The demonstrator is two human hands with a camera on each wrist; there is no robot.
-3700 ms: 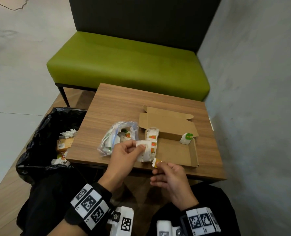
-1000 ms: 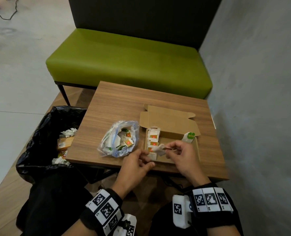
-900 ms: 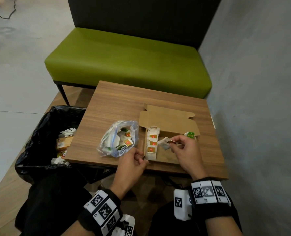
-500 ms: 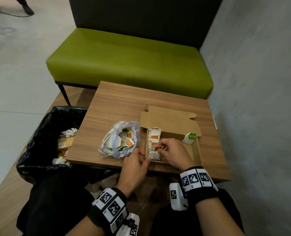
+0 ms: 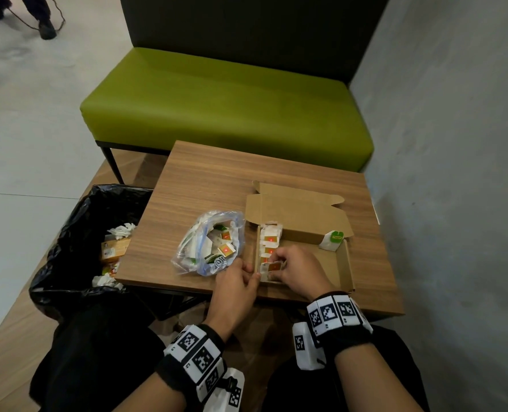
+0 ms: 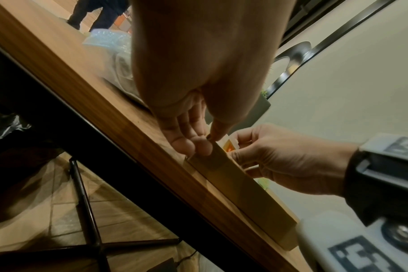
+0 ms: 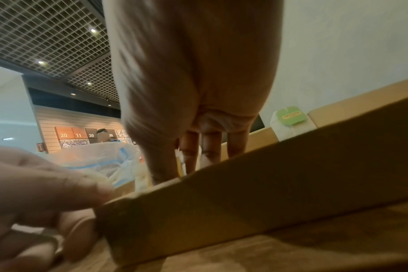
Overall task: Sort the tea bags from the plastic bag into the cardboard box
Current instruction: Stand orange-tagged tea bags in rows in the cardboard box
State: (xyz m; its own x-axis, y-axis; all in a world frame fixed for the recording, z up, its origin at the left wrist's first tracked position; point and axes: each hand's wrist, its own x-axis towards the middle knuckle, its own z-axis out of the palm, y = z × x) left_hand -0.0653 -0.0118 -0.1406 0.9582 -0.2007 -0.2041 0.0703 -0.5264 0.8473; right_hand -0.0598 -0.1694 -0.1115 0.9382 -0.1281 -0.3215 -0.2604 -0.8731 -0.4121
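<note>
Right, my right hand (image 5: 301, 270) has come down into the near-left corner of the shallow brown cardboard box (image 5: 346, 263), fingers curled round a white tea bag with an orange tag (image 5: 273, 266), seating it at the near end of the row. A second ago that same bag was still up in the air over the middle of the box, so this is the placing stroke, nearly done by my reckoning. Just left of it, my left hand (image 5: 236, 282) pinches the box's near-left wall, thumb on the rim and fingertips (image 6: 199, 145) on the outer face, steadying the thing at the edge of the small wooden table (image 5: 217, 179).

Beyond my right fingers, the row of white orange-tagged tea bags (image 5: 269, 236) runs away along the left wall. Beyond my left knuckles sits the crumpled clear plastic bag (image 5: 208, 245), mouth open, several bags inside, orange and green tags mixed. That means plenty of work left.

Far off to the right, in the box's back corner, one white green-tagged tea bag (image 5: 333, 239) stands alone, starting the other pile.
</note>
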